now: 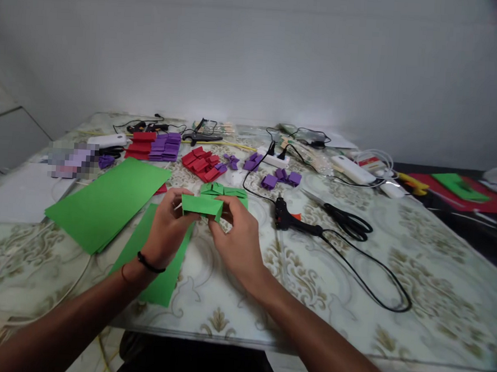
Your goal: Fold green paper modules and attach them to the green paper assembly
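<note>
Between both hands is a small folded green paper piece [202, 205], raised above the table. My left hand [168, 226] pinches its left end, thumb below and fingers behind. On its right end, the fingers and thumb of my right hand [239, 236] are closed. Just behind it lie other folded green paper pieces [227, 192], partly hidden by the hands. A long green paper strip [162, 284] rests under my left wrist, and a stack of green paper sheets [108, 205] lies to the left.
To the right are a black glue gun [291, 219] with a looping cord and black-handled scissors [347, 217]. Farther back sit folded red paper pieces [201, 163], purple ones [165, 147] and a white power strip [275, 158]. A red sheet [425, 185] lies at the far right.
</note>
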### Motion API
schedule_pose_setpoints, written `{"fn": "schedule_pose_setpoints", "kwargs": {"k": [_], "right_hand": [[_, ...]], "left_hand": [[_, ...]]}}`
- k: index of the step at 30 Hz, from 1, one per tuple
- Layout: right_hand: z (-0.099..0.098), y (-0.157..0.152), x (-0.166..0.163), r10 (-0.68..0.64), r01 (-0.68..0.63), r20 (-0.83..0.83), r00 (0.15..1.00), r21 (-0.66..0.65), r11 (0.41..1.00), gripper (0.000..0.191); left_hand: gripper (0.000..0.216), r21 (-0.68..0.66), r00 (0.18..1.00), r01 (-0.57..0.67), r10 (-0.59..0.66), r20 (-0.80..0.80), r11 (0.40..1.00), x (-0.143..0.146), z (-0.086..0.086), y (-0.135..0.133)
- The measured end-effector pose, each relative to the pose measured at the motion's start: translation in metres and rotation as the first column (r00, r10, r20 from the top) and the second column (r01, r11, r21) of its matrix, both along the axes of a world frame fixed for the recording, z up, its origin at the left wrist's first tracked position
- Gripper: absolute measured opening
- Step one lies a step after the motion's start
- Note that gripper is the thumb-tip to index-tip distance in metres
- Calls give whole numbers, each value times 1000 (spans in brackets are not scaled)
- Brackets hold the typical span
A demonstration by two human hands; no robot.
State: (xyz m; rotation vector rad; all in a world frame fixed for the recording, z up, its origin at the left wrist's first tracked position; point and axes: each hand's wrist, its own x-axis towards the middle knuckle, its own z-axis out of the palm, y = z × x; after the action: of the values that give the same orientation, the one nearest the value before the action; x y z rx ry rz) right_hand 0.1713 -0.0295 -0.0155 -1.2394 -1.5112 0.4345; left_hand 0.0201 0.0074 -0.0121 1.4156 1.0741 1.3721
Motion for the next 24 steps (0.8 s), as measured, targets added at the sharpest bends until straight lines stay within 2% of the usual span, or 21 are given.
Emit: {"fn": "schedule_pose_setpoints", "kwargs": {"k": [5, 12, 16, 19, 22, 24], "right_hand": [[5, 10, -4, -73, 75, -40, 997, 73, 995, 24], [1, 25, -14, -144, 146, -30, 989, 65, 987, 22], [1, 24, -13, -120, 120, 63, 991, 9, 993, 27], [0, 24, -3, -55, 67, 189, 980, -56, 996, 35], [0, 24, 8, 31, 22, 338, 941, -150, 988, 39], [-1, 21, 14, 89, 9, 431, 898, -221, 975, 37]], "left_hand": [[25, -13, 996, -25, 26, 90, 1000, 13, 4, 0], [22, 44, 991, -123, 121, 60, 991, 33, -13, -5], [15, 111, 982, -162, 172, -83, 980, 26, -15, -3], [31, 212, 948, -186, 232, -218, 959, 13, -10, 0], [49, 310, 892, -105, 227, -390, 945, 2, -6, 0], [41, 336, 838, -9, 191, -512, 942, -1, -6, -2]]}}
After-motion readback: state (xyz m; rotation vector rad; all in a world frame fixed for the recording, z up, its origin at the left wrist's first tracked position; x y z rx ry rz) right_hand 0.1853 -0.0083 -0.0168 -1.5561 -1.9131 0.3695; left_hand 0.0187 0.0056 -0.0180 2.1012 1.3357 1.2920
